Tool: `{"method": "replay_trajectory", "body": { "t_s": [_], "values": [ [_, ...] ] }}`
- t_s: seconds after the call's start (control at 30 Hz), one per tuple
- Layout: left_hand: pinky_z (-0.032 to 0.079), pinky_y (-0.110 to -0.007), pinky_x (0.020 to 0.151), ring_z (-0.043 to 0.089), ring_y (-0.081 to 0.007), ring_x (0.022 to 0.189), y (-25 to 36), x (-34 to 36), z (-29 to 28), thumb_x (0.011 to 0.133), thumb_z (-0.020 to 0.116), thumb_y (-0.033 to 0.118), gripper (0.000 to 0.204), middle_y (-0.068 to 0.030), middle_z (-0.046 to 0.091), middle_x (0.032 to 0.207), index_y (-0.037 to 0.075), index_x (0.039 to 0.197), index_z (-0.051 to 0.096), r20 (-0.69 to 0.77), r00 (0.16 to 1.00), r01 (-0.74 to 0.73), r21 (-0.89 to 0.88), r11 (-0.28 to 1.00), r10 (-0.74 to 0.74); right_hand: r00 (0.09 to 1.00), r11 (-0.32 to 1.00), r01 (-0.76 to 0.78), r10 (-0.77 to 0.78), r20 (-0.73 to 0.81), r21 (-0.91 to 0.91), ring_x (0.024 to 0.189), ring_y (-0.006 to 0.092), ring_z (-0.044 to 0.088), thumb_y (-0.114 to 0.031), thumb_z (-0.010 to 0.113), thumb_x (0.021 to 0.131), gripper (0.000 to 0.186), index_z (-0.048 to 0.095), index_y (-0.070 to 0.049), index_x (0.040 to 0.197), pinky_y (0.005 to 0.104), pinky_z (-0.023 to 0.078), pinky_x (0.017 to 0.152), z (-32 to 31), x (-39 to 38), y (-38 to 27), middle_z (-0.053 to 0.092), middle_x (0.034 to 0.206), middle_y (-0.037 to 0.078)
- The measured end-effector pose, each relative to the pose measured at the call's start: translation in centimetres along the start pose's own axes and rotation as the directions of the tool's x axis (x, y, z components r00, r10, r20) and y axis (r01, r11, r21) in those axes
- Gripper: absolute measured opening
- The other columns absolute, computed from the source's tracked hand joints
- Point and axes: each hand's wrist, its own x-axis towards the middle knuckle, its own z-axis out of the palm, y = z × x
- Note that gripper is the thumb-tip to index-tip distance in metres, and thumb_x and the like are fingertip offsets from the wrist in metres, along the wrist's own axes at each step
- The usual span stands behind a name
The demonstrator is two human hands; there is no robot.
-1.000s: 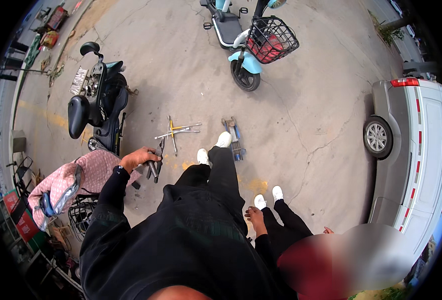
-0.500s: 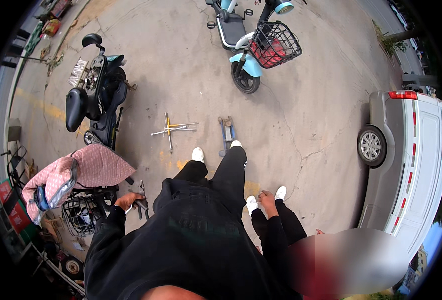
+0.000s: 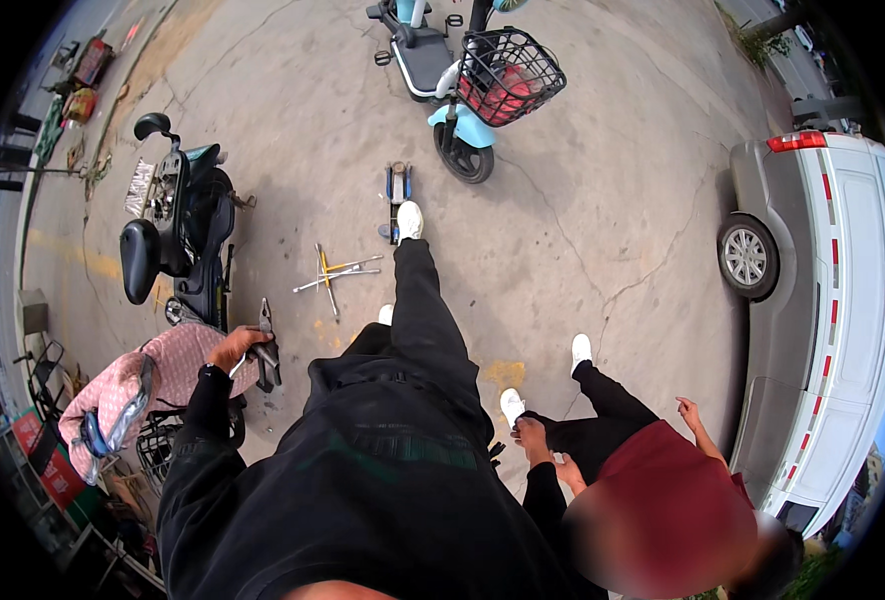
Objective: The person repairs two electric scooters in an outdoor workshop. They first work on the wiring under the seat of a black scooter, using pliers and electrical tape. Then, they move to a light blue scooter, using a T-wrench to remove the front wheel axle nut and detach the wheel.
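Note:
My left hand [image 3: 235, 347] is closed on pliers and other dark hand tools [image 3: 267, 340], beside a pink padded cover [image 3: 188, 349] on a scooter at lower left. My right hand [image 3: 531, 438] hangs low near another person's hand; its fingers are curled, and I cannot make out what is in them. Ahead on the concrete lie a yellow and chrome cross wrench [image 3: 333, 277] and a blue floor jack [image 3: 399, 178]. My white right shoe [image 3: 410, 220] is over or against the jack's near end.
A black scooter [image 3: 201, 240] stands left, a light-blue scooter with a basket [image 3: 473, 140] ahead. A white-and-grey van [image 3: 848, 300] is on the right. A co-worker in red [image 3: 663, 480] is close at my right. Carts and clutter [image 3: 88, 70] line the left edge.
My right foot has stepped forward, and the jack sits farther ahead relative to the cross wrench. My left hand still holds tools. The co-worker's legs and red top have shifted.

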Motion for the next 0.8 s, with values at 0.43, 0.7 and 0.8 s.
{"method": "replay_trajectory", "body": {
  "t_s": [0.43, 0.7, 0.8],
  "values": [
    [0.039, -0.025, 0.057, 0.052, -0.0081, 0.063, 32.6, 2.0, 18.9, 0.084, 0.074, 0.029, 0.031, -0.0002, 0.063, 0.076, 0.003, 0.102, 0.07, 0.018, 0.923, -0.382, -0.077, 0.921, 0.384, 0.361, 0.675, 0.585, -0.713, 0.601, 0.45, 0.125, 0.0265, 0.053, -0.043, 0.064, 0.094, 0.075, 0.033, -0.001, 0.148, 0.0379, 0.044, 0.102, 9.2, -8.1, -38.8, 0.054, 0.136, 0.018],
    [0.045, -0.023, 0.055, 0.058, -0.0096, 0.067, 45.4, 16.7, 35.4, 0.091, 0.069, 0.035, 0.039, -0.0039, 0.065, 0.084, 0.0, 0.108, 0.065, 0.156, 0.961, -0.182, -0.269, 0.946, 0.229, 0.476, 0.778, 0.236, -0.615, 0.628, 0.583, 0.105, 0.0153, 0.063, -0.038, 0.056, 0.1, 0.068, 0.027, -0.008, 0.154, 0.0284, 0.052, 0.086, 2.3, 2.0, -51.9, 0.059, 0.124, 0.01],
    [0.049, -0.031, 0.062, 0.061, -0.0157, 0.069, 48.8, 21.2, 39.7, 0.089, 0.068, 0.048, 0.059, -0.0106, 0.066, 0.081, -0.007, 0.111, 0.065, 0.091, 0.971, -0.23, 0.139, 0.963, 0.219, 0.539, 0.866, 0.111, -0.464, 0.703, 0.487, 0.087, 0.0173, 0.069, -0.032, 0.054, 0.102, 0.062, 0.029, -0.009, 0.153, 0.0292, 0.057, 0.07, -1.1, 6.7, -53.5, 0.061, 0.117, 0.01]
  ]
}}
